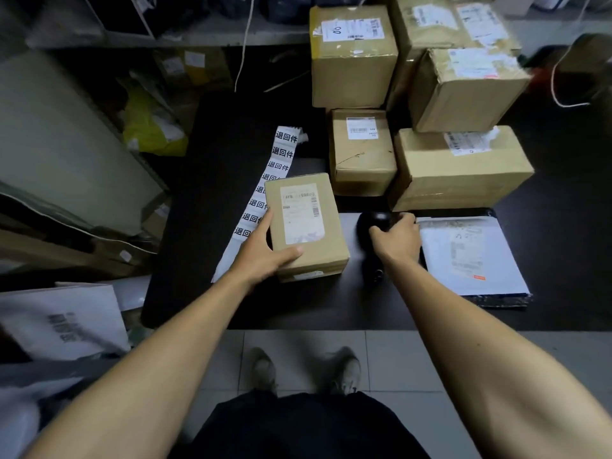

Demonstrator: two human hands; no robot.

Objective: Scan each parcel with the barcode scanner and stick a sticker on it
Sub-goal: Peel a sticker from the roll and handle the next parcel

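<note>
A small cardboard parcel (306, 226) with a white shipping label on top lies on the black table (298, 306). My left hand (265, 250) grips its near left corner, thumb along the front edge. My right hand (395, 235) curls round the black barcode scanner (372, 226), just right of the parcel. A long strip of white stickers (265, 190) with black print runs under and behind the parcel's left side.
Several cardboard boxes (460, 170) are stacked at the back right of the table. A white mailer bag (470, 256) lies right of the scanner. Shelves with packages stand at left, a white bag (63, 323) at lower left. My shoes show on the tiled floor.
</note>
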